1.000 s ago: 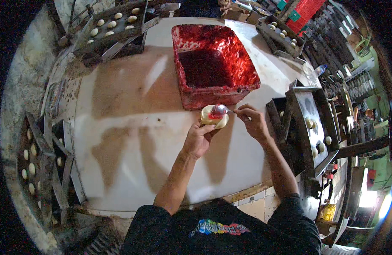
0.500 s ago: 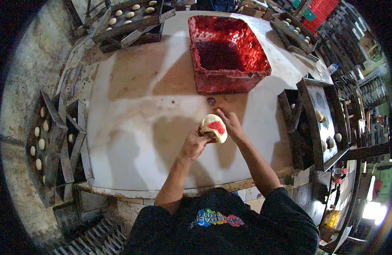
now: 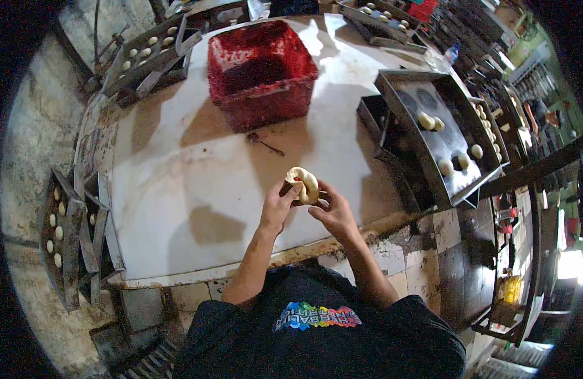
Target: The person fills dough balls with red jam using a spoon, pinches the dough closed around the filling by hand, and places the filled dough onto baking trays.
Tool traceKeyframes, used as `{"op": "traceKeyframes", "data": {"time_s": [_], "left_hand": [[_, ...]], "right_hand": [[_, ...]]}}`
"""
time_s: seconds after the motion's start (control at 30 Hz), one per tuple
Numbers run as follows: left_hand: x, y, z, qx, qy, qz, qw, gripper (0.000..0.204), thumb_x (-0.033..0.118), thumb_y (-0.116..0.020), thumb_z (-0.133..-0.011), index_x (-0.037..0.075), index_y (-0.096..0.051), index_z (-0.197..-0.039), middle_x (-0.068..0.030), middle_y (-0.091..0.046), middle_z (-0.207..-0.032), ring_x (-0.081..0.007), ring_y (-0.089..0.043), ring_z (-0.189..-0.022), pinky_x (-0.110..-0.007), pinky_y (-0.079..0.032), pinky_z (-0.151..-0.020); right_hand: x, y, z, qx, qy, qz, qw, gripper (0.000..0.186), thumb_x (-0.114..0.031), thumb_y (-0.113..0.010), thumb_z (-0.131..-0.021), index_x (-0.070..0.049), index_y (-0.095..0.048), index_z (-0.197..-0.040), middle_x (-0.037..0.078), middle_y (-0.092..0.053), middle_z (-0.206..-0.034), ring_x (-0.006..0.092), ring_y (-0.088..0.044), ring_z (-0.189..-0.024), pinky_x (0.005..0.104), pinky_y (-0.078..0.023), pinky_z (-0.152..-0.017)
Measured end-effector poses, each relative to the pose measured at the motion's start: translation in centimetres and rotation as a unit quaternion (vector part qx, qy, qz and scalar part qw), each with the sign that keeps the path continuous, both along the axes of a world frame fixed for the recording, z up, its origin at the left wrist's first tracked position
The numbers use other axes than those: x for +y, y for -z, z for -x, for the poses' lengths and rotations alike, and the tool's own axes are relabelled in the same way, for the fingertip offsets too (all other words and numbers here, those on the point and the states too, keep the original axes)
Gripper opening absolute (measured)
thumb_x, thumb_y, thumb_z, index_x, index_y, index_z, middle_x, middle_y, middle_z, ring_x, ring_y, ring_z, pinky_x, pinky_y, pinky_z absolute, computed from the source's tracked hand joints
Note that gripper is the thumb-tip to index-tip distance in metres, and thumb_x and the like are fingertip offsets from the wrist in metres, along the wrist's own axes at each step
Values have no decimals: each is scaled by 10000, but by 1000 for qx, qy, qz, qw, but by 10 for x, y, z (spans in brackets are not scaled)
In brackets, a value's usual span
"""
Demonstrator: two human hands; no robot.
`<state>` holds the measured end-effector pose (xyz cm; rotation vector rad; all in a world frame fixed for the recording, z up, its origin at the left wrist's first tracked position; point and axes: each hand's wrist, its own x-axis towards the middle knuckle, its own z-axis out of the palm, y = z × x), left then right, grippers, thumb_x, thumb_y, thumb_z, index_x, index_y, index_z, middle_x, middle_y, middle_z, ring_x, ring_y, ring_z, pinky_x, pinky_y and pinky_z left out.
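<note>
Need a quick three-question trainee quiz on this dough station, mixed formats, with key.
1. True or false: the spoon lies on the table.

2. Multiple choice: the left hand grips
A) a knife
B) the dough piece
C) a bottle

3. Short answer: which is nearer the hands, the spoon or the red-smeared tub?

Key: 1. True. 2. B. 3. The spoon.

Two hands (image 3: 277, 210); one tub (image 3: 265, 106), spoon (image 3: 267, 144), dough piece (image 3: 309, 183); shiny right tray (image 3: 444, 141): apparently five balls (image 3: 446, 167).
</note>
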<state>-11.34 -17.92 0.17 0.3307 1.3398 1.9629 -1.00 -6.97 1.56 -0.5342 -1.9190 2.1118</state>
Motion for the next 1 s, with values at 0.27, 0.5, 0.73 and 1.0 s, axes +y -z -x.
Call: {"op": "traceKeyframes", "data": {"time_s": [0.27, 0.5, 0.73, 1.0], "left_hand": [[18, 6, -75, -16, 48, 68, 996, 275, 143, -478, -882, -4, -537, -1107, -62, -567, -1055, -126, -527, -951, -240, -410, -859], [1, 25, -90, 36, 165, -12, 986, 326, -8, -400, -817, -27, -547, -1108, -113, -391, -1315, -180, -426, -1155, -281, -367, -936], [-12, 29, -81, 15, 84, 33, 996, 282, 9, -447, -823, -17, -575, -1073, -108, -531, -1157, -151, -516, -1010, -253, -424, -843], [-48, 51, -41, -27, -121, 41, 991, 115, -9, -524, -797, -23, -556, -906, -101, -612, -977, -143, -572, -828, -263, -483, -743]], "right_hand": [[20, 21, -71, -45, 92, -242, 965, 227, -53, -691, -702, 26, -610, -899, 127, -604, -793, 188, -601, -652, 299, -478, -592], [22, 33, -89, -60, 49, -107, 991, 346, -146, -745, -673, 14, -573, -926, 95, -632, -825, 150, -591, -769, 277, -474, -673], [-22, 47, -70, -79, 180, -100, 975, 229, -104, -681, -750, 41, -589, -901, 46, -612, -724, 107, -570, -690, 229, -463, -626], [-81, 41, -20, -38, 136, -275, 951, 244, -75, -697, -714, 0, -598, -924, 92, -586, -851, 182, -610, -747, 270, -492, -660]]}}
